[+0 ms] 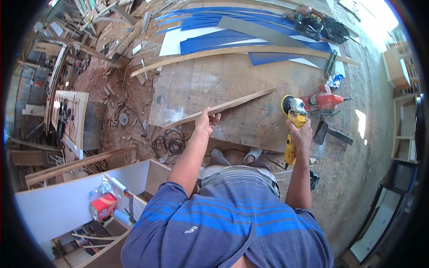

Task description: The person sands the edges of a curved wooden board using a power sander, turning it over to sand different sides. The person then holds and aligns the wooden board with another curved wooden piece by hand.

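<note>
My right hand (301,131) is wrapped round the body of a yellow angle grinder (290,151). Its round yellow-edged disc (287,105) points away from me, close to the wooden board. My left hand (206,123) grips a long wooden strip (241,99) near its left end, thumb over the wood and fingers curled at its near side. The strip lies slantwise above the large wooden board (187,89), its far end toward the grinder. To the right of the disc sits a red power tool (322,101). A hammer (331,133) rests right of my right hand.
Blue and white sheet pieces (205,41) cover the board's far side, with a long curved wood strip (192,57) across them. A cable coil (168,144) lies left of my feet. An open white-sided cabinet (49,201) stands at my left, with a red can (103,206) inside.
</note>
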Demonstrator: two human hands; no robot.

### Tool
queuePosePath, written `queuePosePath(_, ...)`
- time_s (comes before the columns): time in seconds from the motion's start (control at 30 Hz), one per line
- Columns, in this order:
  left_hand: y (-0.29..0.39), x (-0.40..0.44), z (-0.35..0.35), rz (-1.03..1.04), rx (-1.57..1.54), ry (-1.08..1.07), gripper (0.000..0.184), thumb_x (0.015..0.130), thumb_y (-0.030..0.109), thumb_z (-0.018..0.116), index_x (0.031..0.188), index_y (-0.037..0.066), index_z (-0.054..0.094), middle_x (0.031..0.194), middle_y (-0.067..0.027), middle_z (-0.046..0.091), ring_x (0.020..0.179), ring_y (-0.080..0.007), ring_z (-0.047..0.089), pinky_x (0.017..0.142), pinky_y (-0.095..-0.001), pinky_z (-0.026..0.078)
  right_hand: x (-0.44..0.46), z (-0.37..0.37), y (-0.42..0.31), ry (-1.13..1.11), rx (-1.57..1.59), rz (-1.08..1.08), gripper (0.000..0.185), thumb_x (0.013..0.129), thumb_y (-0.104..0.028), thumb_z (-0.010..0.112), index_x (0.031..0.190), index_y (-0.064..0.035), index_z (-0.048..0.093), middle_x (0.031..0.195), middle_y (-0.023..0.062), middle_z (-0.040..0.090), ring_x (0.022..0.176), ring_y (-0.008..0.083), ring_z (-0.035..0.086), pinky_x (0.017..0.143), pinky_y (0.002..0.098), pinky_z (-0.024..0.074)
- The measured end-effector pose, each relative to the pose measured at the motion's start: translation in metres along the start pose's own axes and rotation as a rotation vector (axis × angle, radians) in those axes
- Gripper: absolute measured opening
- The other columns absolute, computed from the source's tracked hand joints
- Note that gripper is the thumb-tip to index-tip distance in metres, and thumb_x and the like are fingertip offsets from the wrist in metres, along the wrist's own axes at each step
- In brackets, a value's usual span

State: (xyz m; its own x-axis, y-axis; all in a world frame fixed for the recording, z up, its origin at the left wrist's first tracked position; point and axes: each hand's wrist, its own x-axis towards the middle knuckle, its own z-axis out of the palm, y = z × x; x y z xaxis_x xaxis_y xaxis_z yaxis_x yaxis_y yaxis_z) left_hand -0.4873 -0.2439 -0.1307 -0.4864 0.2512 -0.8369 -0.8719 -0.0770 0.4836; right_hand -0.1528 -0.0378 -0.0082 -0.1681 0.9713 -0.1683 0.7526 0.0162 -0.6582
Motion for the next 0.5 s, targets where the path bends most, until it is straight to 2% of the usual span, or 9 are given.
queuePosePath(0.03,0.001,0.001,0.0,0.01,-0.008,-0.008,0.035,0.1,0.037,0.078,0.1,0.004,0.064,0.077,-0.0103,0.068,0.073,-0.0291,0.079,0.057,-0.0341,0.068,-0.001,0.003,-0.007,-0.011,-0.002,-0.016,0.061,0.085,-0.042,0.086,0.119,0.0022,0.061,0.109,0.0286,0.077,0.107,0.0466,0.075,0.094,0.0517,0.0578)
queuePosePath(0.07,0.008,0.005,-0.001,-0.019,0.05,-0.008,0.047,0.097,0.05,0.08,0.095,0.007,0.063,0.074,-0.0075,0.066,0.074,-0.0298,0.079,0.056,-0.0351,0.068,-0.003,0.005,-0.013,-0.024,-0.019,-0.035,0.061,0.084,-0.042,0.086,0.119,0.0023,0.061,0.109,0.0289,0.077,0.107,0.0471,0.075,0.094,0.0521,0.0578)
queuePosePath(0.27,0.024,0.009,-0.011,0.01,0.227,-0.123,0.062,0.093,0.064,0.079,0.083,0.006,0.061,0.071,-0.0091,0.068,0.07,-0.0285,0.079,0.056,-0.0349,0.067,-0.019,0.034,-0.057,-0.102,-0.106,-0.149,0.061,0.085,-0.041,0.084,0.118,0.0033,0.059,0.107,0.032,0.076,0.105,0.0506,0.074,0.092,0.0548,0.0584)
queuePosePath(0.37,0.027,-0.01,-0.021,-0.061,0.256,-0.097,0.064,0.09,0.068,0.079,0.085,0.007,0.062,0.072,-0.0074,0.07,0.066,-0.0256,0.076,0.051,-0.0361,0.063,-0.033,0.049,-0.083,-0.157,-0.159,-0.207,0.063,0.085,-0.042,0.083,0.118,0.0042,0.058,0.106,0.0329,0.076,0.105,0.0512,0.074,0.092,0.0556,0.0585)
queuePosePath(0.47,0.035,-0.027,-0.056,0.188,0.612,0.014,0.062,0.088,0.064,0.083,0.087,0.005,0.065,0.072,-0.0074,0.07,0.061,-0.0262,0.071,0.053,-0.0398,0.059,-0.05,0.065,-0.112,-0.216,-0.209,-0.288,0.065,0.085,-0.044,0.082,0.12,0.0036,0.056,0.105,0.0331,0.076,0.103,0.0512,0.074,0.093,0.0565,0.058)
queuePosePath(0.5,0.037,-0.032,-0.067,0.404,0.758,0.104,0.06,0.087,0.061,0.085,0.093,0.004,0.066,0.079,-0.0094,0.072,0.068,-0.0285,0.071,0.061,-0.0425,0.059,-0.057,0.07,-0.121,-0.228,-0.215,-0.314,0.065,0.085,-0.044,0.082,0.12,0.0033,0.056,0.105,0.0329,0.076,0.103,0.0511,0.074,0.093,0.0565,0.0579)
